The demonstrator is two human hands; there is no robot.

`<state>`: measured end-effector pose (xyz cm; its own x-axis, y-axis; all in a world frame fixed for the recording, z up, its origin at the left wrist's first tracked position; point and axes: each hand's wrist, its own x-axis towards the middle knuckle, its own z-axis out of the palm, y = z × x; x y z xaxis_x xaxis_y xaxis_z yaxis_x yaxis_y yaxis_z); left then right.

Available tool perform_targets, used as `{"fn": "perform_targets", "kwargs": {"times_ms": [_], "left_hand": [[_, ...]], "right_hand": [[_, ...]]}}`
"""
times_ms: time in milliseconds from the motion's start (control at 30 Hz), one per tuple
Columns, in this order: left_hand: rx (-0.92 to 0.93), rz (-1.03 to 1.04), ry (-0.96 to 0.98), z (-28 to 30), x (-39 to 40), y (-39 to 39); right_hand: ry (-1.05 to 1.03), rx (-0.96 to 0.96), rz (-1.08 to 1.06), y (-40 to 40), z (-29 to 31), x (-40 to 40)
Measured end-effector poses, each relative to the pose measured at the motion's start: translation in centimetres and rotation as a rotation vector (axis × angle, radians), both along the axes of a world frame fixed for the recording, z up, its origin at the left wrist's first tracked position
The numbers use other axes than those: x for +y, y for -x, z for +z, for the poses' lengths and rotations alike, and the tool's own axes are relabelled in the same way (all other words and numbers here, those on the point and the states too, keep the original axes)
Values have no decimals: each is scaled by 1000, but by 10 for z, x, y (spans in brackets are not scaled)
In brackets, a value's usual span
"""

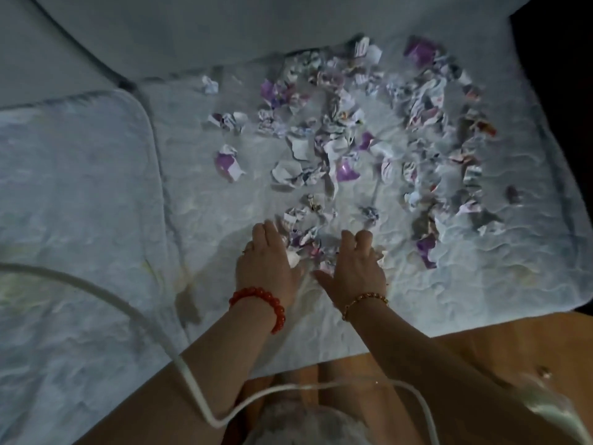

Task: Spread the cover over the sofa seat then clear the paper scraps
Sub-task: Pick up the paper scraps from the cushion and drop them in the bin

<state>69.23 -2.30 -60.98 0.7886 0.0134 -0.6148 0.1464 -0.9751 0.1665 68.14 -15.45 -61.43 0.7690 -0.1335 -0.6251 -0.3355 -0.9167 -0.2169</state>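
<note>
Cover (321, 316) looks already spread flat over the sofa seat (80, 194), so seemingly onto step two: clearing the paper scraps (340, 133).

Left hand (268, 260) and right hand (354, 268) both down on the cover, side by side, with a little clump of crumpled scraps (309, 244) caught between them. Left hand lying fairly flat, fingers straight, edge pressed up against the clump. Right hand with fingers bent over at the tips, touching the scraps on its inner side; can't tell for sure whether actually pinching any or just raking. Red bead bracelet (261, 303) on the left wrist, gold one (364, 300) on the right.

Most of the mess sits well beyond the fingertips, spreading far out ahead and off to the right of the right hand. A few loose bits ahead-left of the left hand too.

Next move probably calls for cupping both hands together under the clump and lifting it without dropping bits, or sweeping wider first to pull the far scraps in. Lots left to do. Light paper, likely to scatter if rushed.
</note>
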Motion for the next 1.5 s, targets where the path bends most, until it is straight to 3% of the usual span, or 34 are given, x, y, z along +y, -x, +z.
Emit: {"fn": "perform_targets", "kwargs": {"times_ms": [167, 400, 633, 933, 1033, 1333, 1500], "left_hand": [[-68, 30, 35, -26, 0, 5], [-184, 86, 127, -45, 2, 5], [-214, 150, 96, -39, 5, 11], [-214, 181, 56, -39, 10, 6], [-273, 160, -28, -44, 8, 0], [-366, 204, 153, -55, -3, -26], [-453, 104, 181, -61, -21, -44]], "right_hand": [[-24, -64, -44, 6, -32, 5], [-76, -79, 127, 9, -47, 0], [-207, -180, -138, 7, -28, -2], [-190, -120, 151, 3, -44, 17], [-151, -140, 132, -6, -52, 19], [-250, -342, -226, -23, -44, -4], [-197, -260, -114, -48, -46, -11]]}}
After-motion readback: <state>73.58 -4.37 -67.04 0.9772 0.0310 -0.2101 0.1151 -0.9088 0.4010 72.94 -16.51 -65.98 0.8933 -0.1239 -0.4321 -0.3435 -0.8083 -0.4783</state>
